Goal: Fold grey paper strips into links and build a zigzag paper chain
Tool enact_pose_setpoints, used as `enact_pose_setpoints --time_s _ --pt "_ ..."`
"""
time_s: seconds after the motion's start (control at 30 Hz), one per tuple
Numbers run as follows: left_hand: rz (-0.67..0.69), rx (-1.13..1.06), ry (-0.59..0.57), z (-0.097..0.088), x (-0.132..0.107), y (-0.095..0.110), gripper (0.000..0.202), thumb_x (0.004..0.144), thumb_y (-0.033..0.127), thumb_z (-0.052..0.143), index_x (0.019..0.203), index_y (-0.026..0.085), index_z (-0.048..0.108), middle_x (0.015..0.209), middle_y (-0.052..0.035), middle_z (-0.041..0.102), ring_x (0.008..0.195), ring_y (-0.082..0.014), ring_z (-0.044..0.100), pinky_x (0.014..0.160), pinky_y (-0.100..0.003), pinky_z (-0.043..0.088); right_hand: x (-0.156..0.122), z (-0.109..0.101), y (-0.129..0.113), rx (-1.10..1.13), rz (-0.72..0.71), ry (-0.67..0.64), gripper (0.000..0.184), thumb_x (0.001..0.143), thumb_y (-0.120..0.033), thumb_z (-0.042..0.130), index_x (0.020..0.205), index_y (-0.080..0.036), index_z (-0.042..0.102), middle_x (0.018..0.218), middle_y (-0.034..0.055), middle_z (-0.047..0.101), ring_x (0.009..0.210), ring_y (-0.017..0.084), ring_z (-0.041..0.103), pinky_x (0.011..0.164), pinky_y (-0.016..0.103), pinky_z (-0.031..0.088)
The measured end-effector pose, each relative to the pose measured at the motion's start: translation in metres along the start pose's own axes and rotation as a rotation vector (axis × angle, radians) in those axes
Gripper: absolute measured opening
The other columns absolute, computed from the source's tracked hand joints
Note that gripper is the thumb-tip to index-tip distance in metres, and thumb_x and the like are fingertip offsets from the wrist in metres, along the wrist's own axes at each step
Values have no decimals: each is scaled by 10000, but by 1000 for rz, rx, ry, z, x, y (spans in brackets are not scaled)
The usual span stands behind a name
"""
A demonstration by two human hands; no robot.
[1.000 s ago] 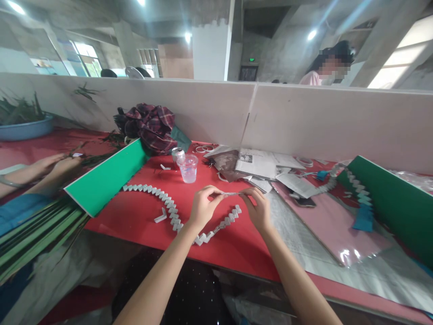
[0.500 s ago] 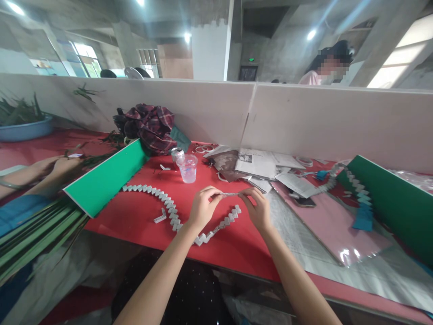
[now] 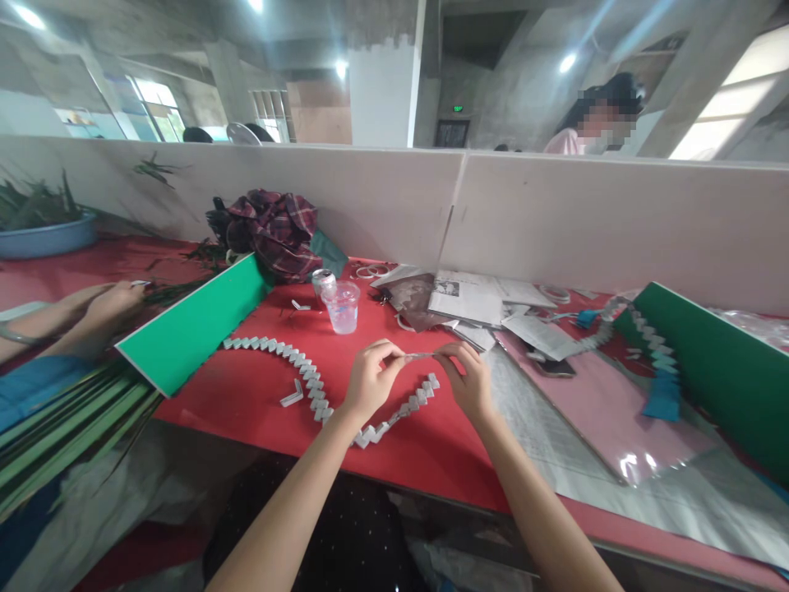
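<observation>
Between my left hand (image 3: 374,380) and my right hand (image 3: 465,376) a thin strip of folded paper (image 3: 420,355) is stretched level. Each hand pinches one end of it between thumb and fingers, a little above the red table. Below them lies a zigzag chain of folded white paper pieces (image 3: 313,385), curving from the green divider to a short end near my right hand. My left forearm covers part of the chain. Left of the chain rests a loose V-shaped folded paper piece (image 3: 292,395).
A plastic cup (image 3: 343,308) and a can (image 3: 322,282) stand behind my hands. Papers (image 3: 467,298) and a pink folder (image 3: 597,403) lie to the right. Green dividers (image 3: 197,325) flank the table. At far left, another person's hands (image 3: 114,304) work near long leaves (image 3: 80,436).
My hands stay in nearly the same place, still holding the strip. The other person's hands at far left have shifted slightly.
</observation>
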State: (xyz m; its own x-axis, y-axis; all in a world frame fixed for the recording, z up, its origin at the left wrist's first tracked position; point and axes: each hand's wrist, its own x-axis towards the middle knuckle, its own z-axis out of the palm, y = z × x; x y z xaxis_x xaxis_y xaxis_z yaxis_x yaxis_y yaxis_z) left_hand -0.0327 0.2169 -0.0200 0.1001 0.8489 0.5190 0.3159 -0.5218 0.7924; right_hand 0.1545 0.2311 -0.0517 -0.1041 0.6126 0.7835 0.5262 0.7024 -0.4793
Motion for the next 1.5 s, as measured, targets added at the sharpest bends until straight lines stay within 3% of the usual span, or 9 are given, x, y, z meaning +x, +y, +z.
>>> enact_pose_setpoints --time_s 0.2,0.3,0.4,0.63,0.87,1.1,1.17,1.33,1.5 --pt "-399 -581 68 10 0 -10 345 726 350 683 999 140 667 821 -63 690 754 -175 631 793 -343 488 -6 4 -4 -12 -73 -25 68 863 -191 549 877 -231 602 797 37 632 770 179 599 704 325 485" --pt "-441 -719 60 12 0 -13 460 704 313 710 1128 152 628 854 -51 690 762 -154 626 853 -359 471 -8 7 -6 12 -65 -77 45 850 -228 579 880 -232 612 796 43 635 773 185 602 706 330 487" --pt "-447 -778 6 9 2 -12 424 721 282 694 1123 159 636 836 -34 676 760 -142 612 856 -351 463 -7 8 -8 70 -8 -119 74 815 -280 632 865 -228 618 798 46 633 766 192 601 702 330 486" --pt "-526 -849 -157 1 5 -6 337 729 230 664 1047 119 668 812 -61 672 754 -152 605 794 -319 443 1 3 -12 276 145 -217 234 766 -410 663 872 -202 646 832 59 638 776 206 594 712 329 477" --pt "-528 -739 -280 -1 2 -7 237 755 206 590 950 112 688 759 -63 674 682 -143 599 733 -291 450 2 2 -13 310 242 -170 212 877 -375 512 894 -205 637 862 56 634 809 197 585 749 322 462" --pt "-558 -788 -513 0 -4 1 294 770 383 625 829 100 677 757 -109 682 730 -196 647 724 -316 486 -1 3 -7 284 273 -145 188 895 -324 477 833 -198 602 822 45 615 787 183 583 738 309 459" --pt "-567 -802 -511 3 -5 0 305 770 386 630 862 99 673 765 -116 688 722 -199 652 716 -324 495 0 1 -8 295 219 -193 174 892 -312 477 885 -198 608 861 51 611 808 186 580 750 318 459" --pt "-620 -727 -322 11 -5 -7 290 736 359 654 866 100 665 699 -90 688 627 -184 645 650 -322 511 1 2 -15 309 108 -324 244 851 -312 547 1072 -215 586 979 67 602 890 200 563 804 344 459" --pt "-592 -609 -412 16 -10 -11 324 789 421 570 804 111 665 689 -91 681 603 -177 629 581 -298 486 0 7 -15 245 192 -280 152 871 -316 523 820 -201 609 796 37 596 770 178 563 728 310 454"
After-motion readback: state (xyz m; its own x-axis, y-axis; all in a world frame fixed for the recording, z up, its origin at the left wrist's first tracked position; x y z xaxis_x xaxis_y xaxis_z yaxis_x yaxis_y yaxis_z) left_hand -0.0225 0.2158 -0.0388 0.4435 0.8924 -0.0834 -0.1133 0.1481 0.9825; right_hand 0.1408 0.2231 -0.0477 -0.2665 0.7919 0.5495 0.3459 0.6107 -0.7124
